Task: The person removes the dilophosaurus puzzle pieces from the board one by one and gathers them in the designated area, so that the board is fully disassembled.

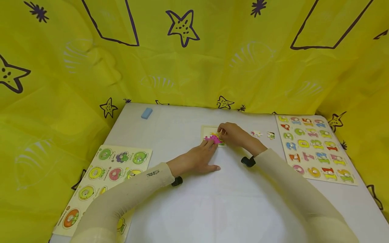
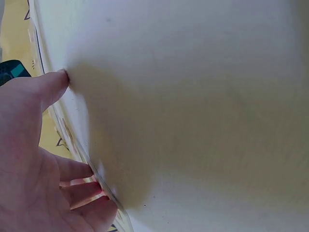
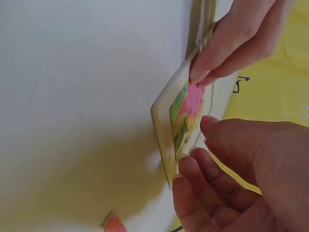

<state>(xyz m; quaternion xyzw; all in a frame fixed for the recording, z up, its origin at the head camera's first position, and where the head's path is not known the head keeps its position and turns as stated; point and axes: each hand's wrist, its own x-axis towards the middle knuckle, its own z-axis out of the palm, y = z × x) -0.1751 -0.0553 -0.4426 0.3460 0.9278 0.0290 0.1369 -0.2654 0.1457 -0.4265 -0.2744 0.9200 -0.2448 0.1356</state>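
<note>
A small jigsaw tray (image 1: 207,129) with a pale rim lies on the table, partly filled with a picture in pink, yellow and green. My left hand (image 1: 198,159) rests its extended fingertips on the pink part (image 1: 214,138), with the thumb spread out on the table. Over the tray's right side, my right hand (image 1: 233,134) pinches a small puzzle piece, mostly hidden by the fingers. In the right wrist view its thumb and index tips come close together above the tray's edge (image 3: 163,108). Two loose puzzle pieces (image 1: 256,133) lie right of the tray.
A fruit puzzle board (image 1: 143,148) lies at the left, partly under the left sleeve. On the right is a number puzzle board (image 1: 288,128). A blue block (image 1: 147,113) sits near the back left edge. Yellow patterned cloth (image 1: 194,74) surrounds the white table (image 1: 212,209).
</note>
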